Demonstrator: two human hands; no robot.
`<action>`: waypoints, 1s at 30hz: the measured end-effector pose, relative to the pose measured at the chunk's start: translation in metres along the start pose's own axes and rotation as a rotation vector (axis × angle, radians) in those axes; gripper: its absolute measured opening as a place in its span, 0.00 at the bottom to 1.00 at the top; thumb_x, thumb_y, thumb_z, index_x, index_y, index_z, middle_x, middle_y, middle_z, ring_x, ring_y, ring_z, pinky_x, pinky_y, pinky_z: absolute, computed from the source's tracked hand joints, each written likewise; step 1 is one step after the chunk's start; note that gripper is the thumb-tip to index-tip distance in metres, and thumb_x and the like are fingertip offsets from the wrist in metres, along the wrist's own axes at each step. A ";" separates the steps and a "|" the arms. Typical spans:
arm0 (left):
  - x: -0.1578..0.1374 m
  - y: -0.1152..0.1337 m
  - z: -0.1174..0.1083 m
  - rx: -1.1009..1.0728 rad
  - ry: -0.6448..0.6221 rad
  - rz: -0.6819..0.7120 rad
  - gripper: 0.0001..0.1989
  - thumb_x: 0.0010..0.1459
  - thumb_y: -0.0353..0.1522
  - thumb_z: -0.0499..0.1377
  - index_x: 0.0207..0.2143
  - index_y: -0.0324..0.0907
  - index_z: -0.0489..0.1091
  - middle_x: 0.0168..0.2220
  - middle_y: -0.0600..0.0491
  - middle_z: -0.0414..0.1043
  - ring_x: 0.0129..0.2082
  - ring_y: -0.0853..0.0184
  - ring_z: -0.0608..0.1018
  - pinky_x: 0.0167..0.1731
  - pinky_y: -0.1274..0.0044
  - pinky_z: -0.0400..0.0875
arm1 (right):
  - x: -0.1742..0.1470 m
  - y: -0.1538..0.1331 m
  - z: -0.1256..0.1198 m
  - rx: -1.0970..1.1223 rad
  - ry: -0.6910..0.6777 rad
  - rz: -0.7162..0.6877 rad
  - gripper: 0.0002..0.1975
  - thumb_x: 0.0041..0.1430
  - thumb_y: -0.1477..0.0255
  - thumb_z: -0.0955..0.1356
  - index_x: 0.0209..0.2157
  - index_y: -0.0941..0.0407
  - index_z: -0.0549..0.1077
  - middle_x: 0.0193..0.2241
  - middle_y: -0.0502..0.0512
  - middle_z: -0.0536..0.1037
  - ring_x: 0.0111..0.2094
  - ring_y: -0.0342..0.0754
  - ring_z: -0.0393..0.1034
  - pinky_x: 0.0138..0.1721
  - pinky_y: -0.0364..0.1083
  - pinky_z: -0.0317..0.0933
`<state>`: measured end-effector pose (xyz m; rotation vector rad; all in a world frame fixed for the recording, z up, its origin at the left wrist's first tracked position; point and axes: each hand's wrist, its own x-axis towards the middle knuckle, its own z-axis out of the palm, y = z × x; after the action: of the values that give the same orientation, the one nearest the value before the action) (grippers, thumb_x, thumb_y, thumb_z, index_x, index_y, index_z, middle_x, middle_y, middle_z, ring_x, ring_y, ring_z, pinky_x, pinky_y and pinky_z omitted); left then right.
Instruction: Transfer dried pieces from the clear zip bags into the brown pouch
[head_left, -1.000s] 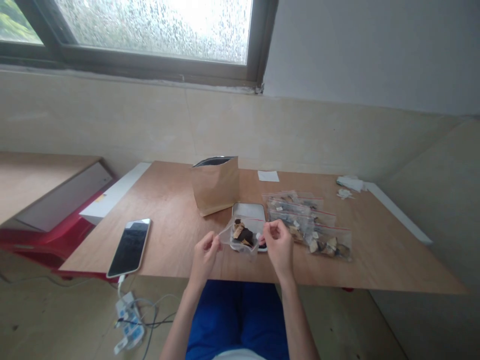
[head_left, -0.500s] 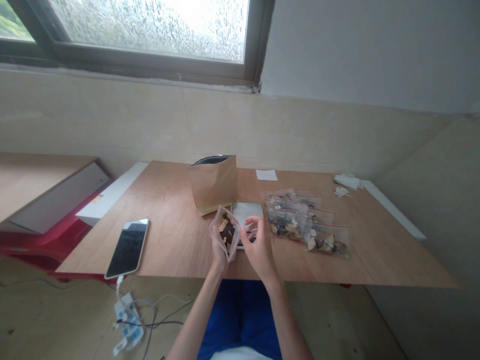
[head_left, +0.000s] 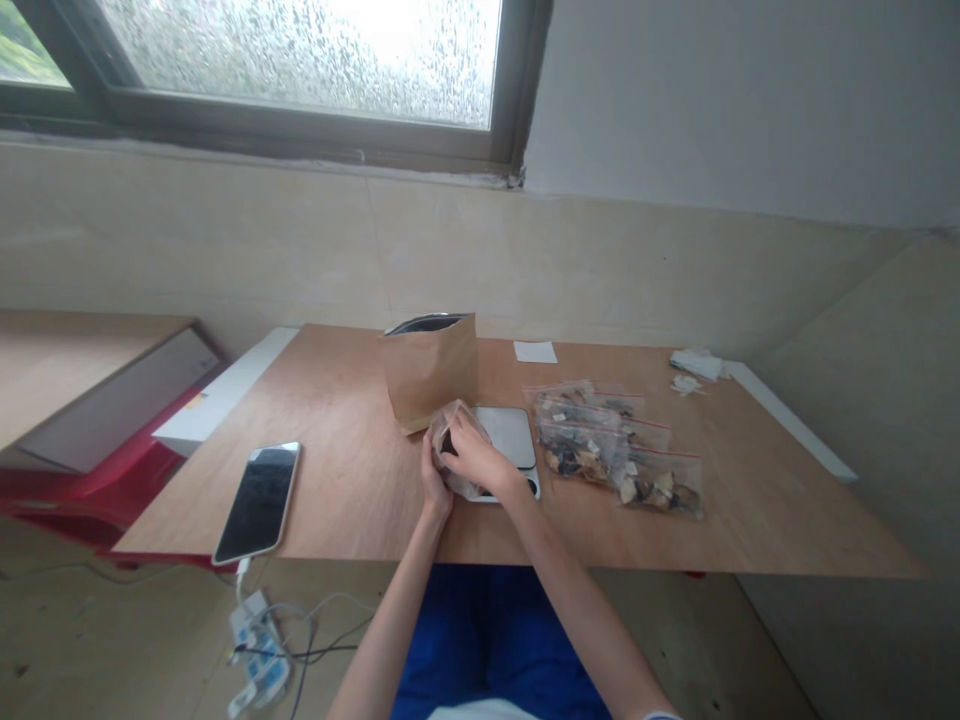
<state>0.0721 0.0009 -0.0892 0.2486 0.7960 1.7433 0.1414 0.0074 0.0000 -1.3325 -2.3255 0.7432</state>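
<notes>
My left hand (head_left: 436, 487) is closed around the side of a clear plastic zip bag (head_left: 471, 490), its mouth held open. Dark and tan dried pieces were visible in this bag a moment ago; most of them are now covered by my right hand (head_left: 476, 455). That hand reaches over the bag's mouth with its fingers down inside, so the fingertips are hidden. Under and just right of the bag lies a small kitchen scale (head_left: 510, 435) with a silver plate. Directly behind stands an open brown kraft pouch (head_left: 431, 375).
Several filled zip bags (head_left: 577, 450) lie right of the scale. A white paper slip (head_left: 535, 352) and crumpled white tissue (head_left: 697, 363) lie farther back. A charging phone (head_left: 259, 500) rests at the front left edge, its cable leading to a power strip (head_left: 259, 650) on the floor.
My right hand has moved left from beside the bag's edge and its fingers have gone into the bag. The bag has tilted, and more of the scale's plate shows.
</notes>
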 end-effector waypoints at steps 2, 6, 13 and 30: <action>-0.001 0.000 -0.001 -0.007 0.000 0.007 0.18 0.56 0.39 0.52 0.42 0.39 0.73 0.44 0.50 0.75 0.49 0.63 0.72 0.52 0.74 0.61 | 0.007 0.006 0.001 -0.031 -0.032 -0.047 0.32 0.48 0.81 0.65 0.56 0.73 0.54 0.58 0.75 0.55 0.63 0.57 0.41 0.62 0.53 0.40; -0.001 0.000 -0.001 0.000 0.000 0.013 0.18 0.55 0.40 0.52 0.41 0.39 0.73 0.44 0.49 0.75 0.47 0.62 0.74 0.50 0.73 0.63 | 0.012 0.014 0.002 -0.052 -0.017 -0.116 0.32 0.48 0.77 0.67 0.55 0.68 0.57 0.57 0.73 0.58 0.62 0.57 0.44 0.61 0.56 0.40; 0.002 -0.003 -0.006 0.042 0.028 0.027 0.16 0.54 0.37 0.53 0.36 0.37 0.75 0.37 0.49 0.77 0.43 0.62 0.75 0.49 0.72 0.64 | -0.001 0.010 0.010 -0.012 0.088 -0.068 0.32 0.51 0.76 0.65 0.58 0.63 0.53 0.58 0.68 0.56 0.61 0.55 0.46 0.60 0.54 0.46; -0.003 0.005 -0.003 0.039 0.001 -0.028 0.13 0.57 0.33 0.50 0.30 0.38 0.73 0.33 0.47 0.76 0.41 0.61 0.75 0.44 0.72 0.66 | -0.018 0.001 0.041 0.115 0.370 0.035 0.16 0.55 0.76 0.62 0.47 0.58 0.66 0.47 0.62 0.67 0.52 0.53 0.60 0.53 0.55 0.56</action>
<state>0.0680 -0.0038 -0.0879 0.2617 0.8313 1.7030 0.1288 -0.0183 -0.0344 -1.3341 -1.9453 0.5742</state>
